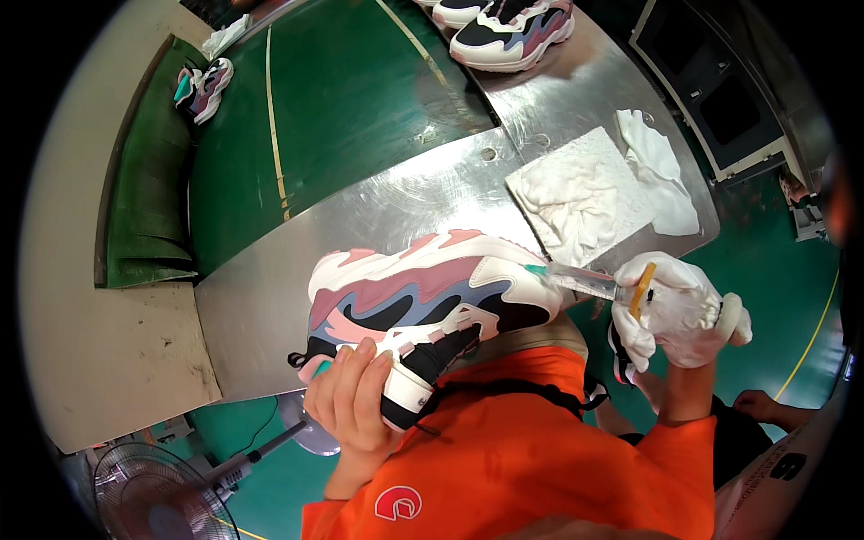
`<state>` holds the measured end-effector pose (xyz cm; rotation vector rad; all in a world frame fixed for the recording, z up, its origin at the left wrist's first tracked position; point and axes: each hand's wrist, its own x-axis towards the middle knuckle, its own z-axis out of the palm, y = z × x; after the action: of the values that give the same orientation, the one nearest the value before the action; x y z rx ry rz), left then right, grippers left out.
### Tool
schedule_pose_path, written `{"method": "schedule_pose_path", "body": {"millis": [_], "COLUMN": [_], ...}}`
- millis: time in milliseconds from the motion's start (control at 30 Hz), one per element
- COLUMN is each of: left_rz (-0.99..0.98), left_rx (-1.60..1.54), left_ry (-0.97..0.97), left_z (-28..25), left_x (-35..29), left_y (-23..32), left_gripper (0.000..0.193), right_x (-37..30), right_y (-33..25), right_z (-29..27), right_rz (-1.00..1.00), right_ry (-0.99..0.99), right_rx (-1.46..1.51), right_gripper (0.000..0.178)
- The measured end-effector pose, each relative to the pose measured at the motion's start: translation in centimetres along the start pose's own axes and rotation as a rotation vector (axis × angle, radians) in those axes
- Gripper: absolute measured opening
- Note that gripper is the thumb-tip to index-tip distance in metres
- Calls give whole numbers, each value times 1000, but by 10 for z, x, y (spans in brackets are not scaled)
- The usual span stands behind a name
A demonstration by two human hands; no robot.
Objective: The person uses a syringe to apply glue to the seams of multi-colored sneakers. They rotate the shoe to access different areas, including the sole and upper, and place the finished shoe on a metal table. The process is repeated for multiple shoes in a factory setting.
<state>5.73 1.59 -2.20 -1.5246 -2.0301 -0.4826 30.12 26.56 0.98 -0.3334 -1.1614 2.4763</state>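
A multicoloured sneaker (396,290) lies on its side in front of me, its white sole facing away and its toe to the right. My bare left hand (353,407) grips it by the tongue and collar, fingers wrapped over the edge. In a white glove, my right hand (686,310) is closed around a clear syringe (583,282) with a yellowish flange. The syringe's green tip points left and meets the toe of the shoe near the sole edge; whether it touches the surface I cannot tell.
Beyond the metal table edge (360,216) runs a green belt (342,108). White cloths (585,198) lie at the right. More sneakers (513,36) stand at the back, and another (209,90) sits far left. A fan (162,495) stands lower left; another person's hand (756,405) shows at right.
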Motion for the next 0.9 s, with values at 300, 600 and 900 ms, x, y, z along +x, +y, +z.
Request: {"method": "schedule_pose_path", "body": {"millis": [300, 600, 900], "left_rz": [-62, -56, -38], "left_rx": [102, 133, 93], "left_ry": [91, 76, 42], "left_z": [9, 8, 5], "left_x": [8, 10, 12], "left_y": [22, 28, 28], "left_gripper": [23, 30, 35], "right_x": [-6, -21, -37], "right_y": [32, 73, 89], "right_z": [-16, -13, 7], "right_rz": [-36, -205, -263], "right_ry": [93, 132, 258], "right_rx": [159, 439, 509], "right_gripper": [102, 126, 112]}}
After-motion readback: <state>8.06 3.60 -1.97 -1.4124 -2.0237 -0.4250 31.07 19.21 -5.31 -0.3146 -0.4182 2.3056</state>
